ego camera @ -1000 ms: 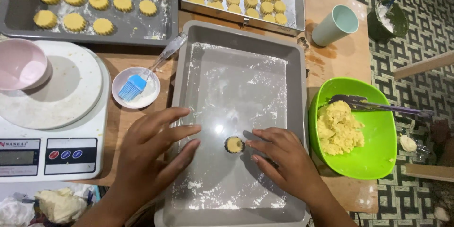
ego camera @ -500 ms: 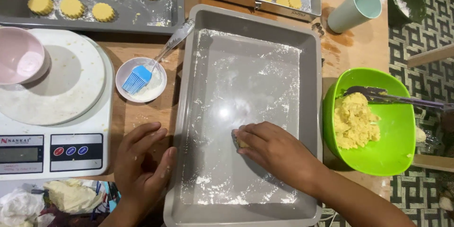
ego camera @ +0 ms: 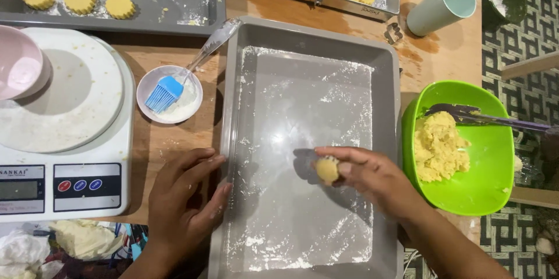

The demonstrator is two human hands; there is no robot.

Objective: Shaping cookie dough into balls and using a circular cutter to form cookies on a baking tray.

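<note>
A small round piece of dough is held in the fingertips of the right hand, raised over the floured grey baking tray. The left hand is laid flat at the tray's left rim, fingers spread. To the right, a green bowl is seen with a lump of yellow dough and a utensil in it. On the wooden worktop, a small white dish with a blue brush is set beside a white kitchen scale. Shaped biscuits are laid out on a dark tray at the top left.
</note>
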